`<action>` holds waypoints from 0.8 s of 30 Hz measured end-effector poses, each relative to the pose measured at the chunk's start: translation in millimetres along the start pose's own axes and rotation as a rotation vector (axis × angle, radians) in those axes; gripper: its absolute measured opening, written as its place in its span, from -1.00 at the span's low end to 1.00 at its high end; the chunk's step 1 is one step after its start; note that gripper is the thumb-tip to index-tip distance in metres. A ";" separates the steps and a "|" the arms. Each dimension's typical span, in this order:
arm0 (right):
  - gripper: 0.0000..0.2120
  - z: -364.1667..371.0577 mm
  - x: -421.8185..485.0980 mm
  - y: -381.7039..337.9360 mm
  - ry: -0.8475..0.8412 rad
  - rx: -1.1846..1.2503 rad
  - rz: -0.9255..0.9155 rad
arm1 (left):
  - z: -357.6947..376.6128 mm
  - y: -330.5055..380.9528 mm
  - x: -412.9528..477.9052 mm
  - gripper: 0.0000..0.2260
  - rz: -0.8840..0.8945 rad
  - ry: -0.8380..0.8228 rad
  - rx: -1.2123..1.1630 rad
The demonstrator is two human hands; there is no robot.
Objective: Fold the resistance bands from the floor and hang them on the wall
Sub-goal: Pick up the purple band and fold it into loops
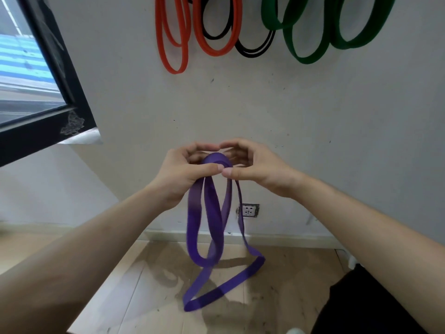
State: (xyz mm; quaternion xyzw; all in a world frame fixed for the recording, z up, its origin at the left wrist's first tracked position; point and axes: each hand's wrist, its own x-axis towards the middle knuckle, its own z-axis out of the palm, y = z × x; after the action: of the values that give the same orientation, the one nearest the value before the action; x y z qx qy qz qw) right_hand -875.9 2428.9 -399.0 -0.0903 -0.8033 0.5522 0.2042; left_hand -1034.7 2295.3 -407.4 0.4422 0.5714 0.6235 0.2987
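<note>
A purple resistance band (212, 227) hangs in several loops from my two hands in front of the wall. My left hand (185, 172) grips the gathered top of the band, thumb pressed over it. My right hand (252, 165) pinches the same bunch from the other side, its thumb tip meeting my left thumb. The lowest loop dangles close to the wooden floor (134, 280); whether it touches is unclear. On the wall above hang orange bands (183, 37), black bands (252, 50) and green bands (310, 44); their hooks are cut off by the frame's top.
A black-framed window (48, 75) stands open at the left, its corner jutting toward me. A wall socket (250, 210) sits low behind the purple band, above a skirting board (289, 239). My dark trouser leg (361, 307) is at lower right.
</note>
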 end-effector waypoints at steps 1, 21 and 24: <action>-0.50 1.2 0.6 -0.9 -0.009 -0.036 -0.008 | -1.0 -0.7 -0.5 -0.61 -0.001 -0.008 -0.002; -0.75 -22.6 -7.4 -12.5 0.383 0.053 -0.143 | -29.8 -86.9 -1.5 -0.86 -0.252 -0.276 0.549; -0.76 -28.3 -11.3 -14.4 0.448 0.074 -0.152 | -22.2 -87.8 -1.4 -0.79 -0.300 -0.300 0.516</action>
State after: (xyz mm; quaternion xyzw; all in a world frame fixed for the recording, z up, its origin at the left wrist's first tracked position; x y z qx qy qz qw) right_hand -852.4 2443.4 -379.6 -0.1422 -0.7215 0.5305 0.4217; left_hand -1065.5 2299.0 -492.6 0.5009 0.7188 0.3353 0.3463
